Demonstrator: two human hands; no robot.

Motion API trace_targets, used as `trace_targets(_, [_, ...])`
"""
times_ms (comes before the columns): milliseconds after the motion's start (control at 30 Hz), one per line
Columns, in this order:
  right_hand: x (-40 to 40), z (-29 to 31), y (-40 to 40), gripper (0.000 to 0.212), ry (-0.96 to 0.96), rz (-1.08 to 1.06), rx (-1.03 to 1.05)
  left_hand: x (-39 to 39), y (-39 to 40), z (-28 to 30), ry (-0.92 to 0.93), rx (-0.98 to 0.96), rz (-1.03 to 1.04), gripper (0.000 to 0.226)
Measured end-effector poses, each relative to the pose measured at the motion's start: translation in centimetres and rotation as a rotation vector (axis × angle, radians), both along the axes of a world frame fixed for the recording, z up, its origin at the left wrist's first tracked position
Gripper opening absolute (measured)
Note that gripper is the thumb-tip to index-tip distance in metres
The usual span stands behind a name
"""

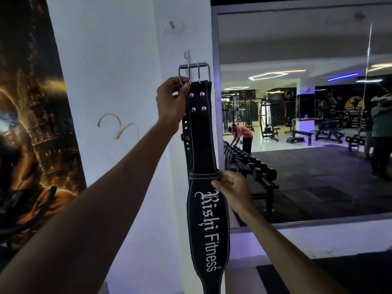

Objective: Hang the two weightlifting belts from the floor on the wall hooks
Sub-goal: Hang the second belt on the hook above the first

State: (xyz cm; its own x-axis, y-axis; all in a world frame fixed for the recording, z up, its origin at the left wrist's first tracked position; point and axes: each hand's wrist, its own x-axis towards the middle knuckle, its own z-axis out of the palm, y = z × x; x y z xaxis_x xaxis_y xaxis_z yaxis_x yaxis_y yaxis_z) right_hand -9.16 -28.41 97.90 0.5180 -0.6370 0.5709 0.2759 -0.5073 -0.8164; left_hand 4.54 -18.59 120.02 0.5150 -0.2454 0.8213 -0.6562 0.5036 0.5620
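Left hand (172, 100) clamped on buckle (194, 73) at wall hook (187, 57); right hand (230, 185) pinching belt (203, 187) mid-length. Best seated fully over hook before release.

A dark poster (31, 124) hangs left of the white wall; a mirror (307, 49) reflects dumbbell racks (250, 164).

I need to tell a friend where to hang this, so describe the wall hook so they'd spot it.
Find the white pillar left of the big mirror. The hook is a small metal piece near its right edge, just above the belt's buckle, unlike the bare screw higher up.
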Motion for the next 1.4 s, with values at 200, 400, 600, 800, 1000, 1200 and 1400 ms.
trace_targets(200, [-0.3,-6.7,-0.9,0.050,0.232,-0.048,0.082,0.4,-0.8,-0.4,0.023,0.043,-0.002,0.014])
trace_targets(400, [0.4,1.4,-0.9,0.018,-0.075,0.016,0.049,0.0,-1.4,-0.1,0.032,0.039,-0.007,0.014])
trace_targets(600, [0.8,-6.5,-1.7,0.060,0.111,0.050,0.151,-0.4,-1.4,0.8,0.033,0.027,-0.019,0.015])
trace_targets(800, [-0.8,-4.8,-1.2,0.056,0.104,0.033,0.159,0.2,-1.2,0.3,0.026,0.019,-0.028,0.010])
trace_targets(1000, [-0.4,11.8,0.6,0.045,-0.267,-0.090,-0.080,-0.6,-0.9,-0.5,0.006,0.068,-0.057,0.015])
trace_targets(1200, [1.5,19.3,0.4,0.037,-0.331,-0.133,-0.162,-1.2,-0.7,-1.5,-0.058,0.127,-0.072,0.012])
trace_targets(1400, [1.9,19.6,1.2,0.017,-0.370,-0.098,-0.027,-1.4,0.2,-3.0,0.061,0.218,-0.141,0.060])
